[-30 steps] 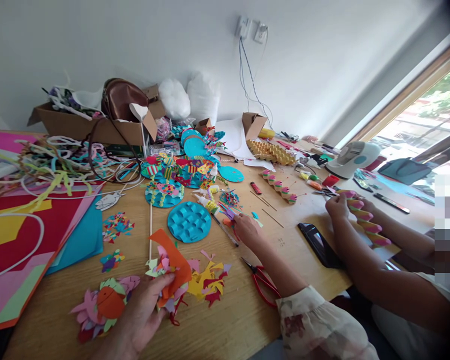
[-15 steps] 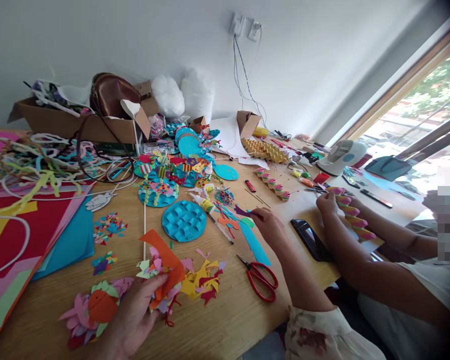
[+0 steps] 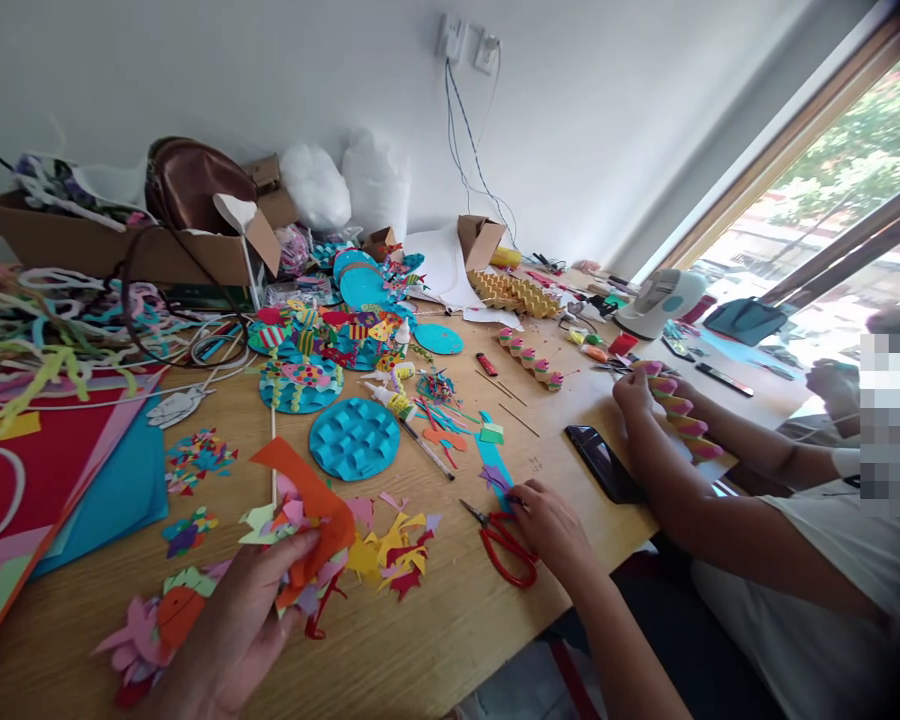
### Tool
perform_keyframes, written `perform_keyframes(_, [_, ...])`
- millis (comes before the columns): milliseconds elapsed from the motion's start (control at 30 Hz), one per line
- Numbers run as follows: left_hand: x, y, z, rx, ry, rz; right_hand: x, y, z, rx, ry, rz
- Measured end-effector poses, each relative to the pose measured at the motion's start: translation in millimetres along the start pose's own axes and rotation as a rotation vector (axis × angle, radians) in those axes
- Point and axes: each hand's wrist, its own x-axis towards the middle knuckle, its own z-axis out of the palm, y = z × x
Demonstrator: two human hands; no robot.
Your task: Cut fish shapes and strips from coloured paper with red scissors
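Note:
My left hand (image 3: 251,590) is closed around a bunch of coloured paper scraps, with a curved orange paper strip (image 3: 311,500) uppermost. My right hand (image 3: 547,520) rests low over the table with its fingers curled together; whatever is under the fingertips is hidden. It covers the near end of a blue paper strip (image 3: 495,460). A purple paper scrap (image 3: 493,478) lies on that strip, just beyond the fingers. Red-handled scissors (image 3: 506,550) lie right beside the hand, blades pointing away to the left. Yellow and red scraps (image 3: 394,550) are spread between my hands.
A blue woven paper disc (image 3: 354,438), a glue bottle (image 3: 394,402) and a pen (image 3: 429,448) lie ahead. A phone (image 3: 601,462) is to the right. There another person's hands (image 3: 645,390) hold a pink-and-yellow folded piece. Colored sheets (image 3: 120,480) cover the left side.
My right hand has come down and nearer, leaving the purple scrap on the blue strip. My left hand keeps its bunch of paper. The view has shifted slightly to the right.

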Motion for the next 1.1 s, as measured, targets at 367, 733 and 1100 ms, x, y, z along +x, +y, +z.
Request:
perform_keyframes(367, [-11.6, 4.2, 77.8, 0.040, -0.405, 0.006, -19.3, -19.0, -4.1, 0.068, -0.100, -0.007])
perform_keyframes(733, [35.8, -60.6, 188.5, 0.172, -0.774, -0.160, -49.3, -11.2, -13.0, 0.586, 0.198, 0.281])
perform_keyframes(1100, [47.2, -116.6, 213.5, 0.181, -0.928, -0.187, -11.1, -5.7, -7.2, 1.210, 0.302, 0.356])
